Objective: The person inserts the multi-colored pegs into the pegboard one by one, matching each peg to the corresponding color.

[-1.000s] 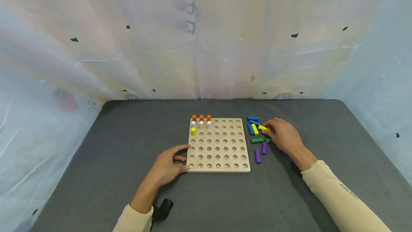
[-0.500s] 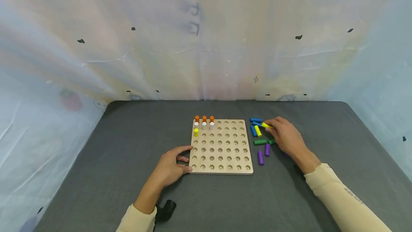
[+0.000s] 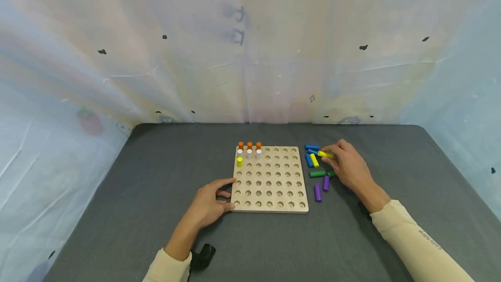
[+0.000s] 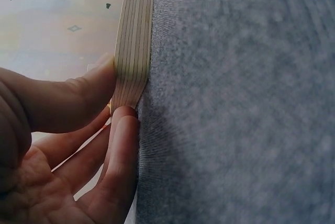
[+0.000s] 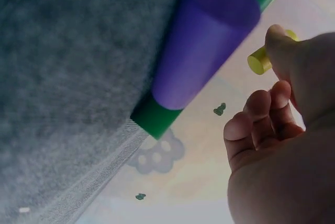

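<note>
My left hand (image 3: 209, 203) holds a square wooden pegboard (image 3: 274, 207) at its near left corner. Its thumb and curled fingers meet the layered edge (image 4: 131, 46) in the left wrist view. My right hand (image 3: 350, 166) pinches a yellow peg (image 3: 325, 154) between thumb and forefinger, just above the loose pegs; the right wrist view shows this yellow peg (image 5: 258, 62) partly hidden by the thumb. On the board, orange pegs (image 3: 249, 145) stand in the far row, white pegs (image 3: 249, 154) in the second, and one yellow peg (image 3: 239, 162) in the third.
Right of the board lie several blue pegs (image 3: 312, 147), another yellow peg (image 3: 314, 160), green pegs (image 3: 317, 173) and purple pegs (image 3: 318, 193). A dark grey cloth (image 3: 258, 247) covers the table, and a printed curtain (image 3: 274, 55) stands behind it.
The right hand's yellow peg has tilted and shifted slightly over the loose pegs. The left hand stays at the board. The whole head view has shifted a little.
</note>
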`<state>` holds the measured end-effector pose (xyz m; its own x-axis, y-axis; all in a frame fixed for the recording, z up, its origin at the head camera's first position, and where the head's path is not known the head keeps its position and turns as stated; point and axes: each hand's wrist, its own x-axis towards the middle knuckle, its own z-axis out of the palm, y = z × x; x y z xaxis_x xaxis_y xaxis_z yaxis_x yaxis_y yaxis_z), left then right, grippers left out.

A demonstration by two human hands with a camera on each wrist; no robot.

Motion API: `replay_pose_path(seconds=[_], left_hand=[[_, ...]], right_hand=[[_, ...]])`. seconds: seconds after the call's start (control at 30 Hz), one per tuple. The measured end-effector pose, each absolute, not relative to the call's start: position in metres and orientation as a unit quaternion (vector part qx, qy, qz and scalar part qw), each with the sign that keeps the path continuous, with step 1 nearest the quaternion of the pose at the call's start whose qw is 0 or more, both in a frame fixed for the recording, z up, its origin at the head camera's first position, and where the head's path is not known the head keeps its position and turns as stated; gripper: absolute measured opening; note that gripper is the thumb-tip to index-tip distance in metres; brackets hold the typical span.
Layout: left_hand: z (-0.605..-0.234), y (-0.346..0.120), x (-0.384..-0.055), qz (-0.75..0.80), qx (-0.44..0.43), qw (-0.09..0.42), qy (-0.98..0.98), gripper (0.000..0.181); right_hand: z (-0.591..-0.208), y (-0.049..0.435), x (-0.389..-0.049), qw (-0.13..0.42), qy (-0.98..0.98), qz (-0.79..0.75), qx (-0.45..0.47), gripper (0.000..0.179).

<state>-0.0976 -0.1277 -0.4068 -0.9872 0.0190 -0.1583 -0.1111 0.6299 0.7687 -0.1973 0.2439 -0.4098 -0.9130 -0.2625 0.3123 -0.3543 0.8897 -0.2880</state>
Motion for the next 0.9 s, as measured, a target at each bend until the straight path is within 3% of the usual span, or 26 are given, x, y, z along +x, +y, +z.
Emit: replay_pose_path(seconds=[0.43, 0.9], left_hand=[[-0.4022, -0.13, -0.0986, 0.427, -0.042, 0.086, 0.899, 0.066], [-0.4023, -0.1294, -0.0986, 0.428, -0.043, 0.101, 0.897, 0.064]], right_hand=[[-0.4032, 0.244, -0.2012, 0.094, -0.971, 0.178, 0.128, 0.024], [-0.4023, 0.2396, -0.1983, 0.098, -0.964, 0.2, 0.145, 0.03]])
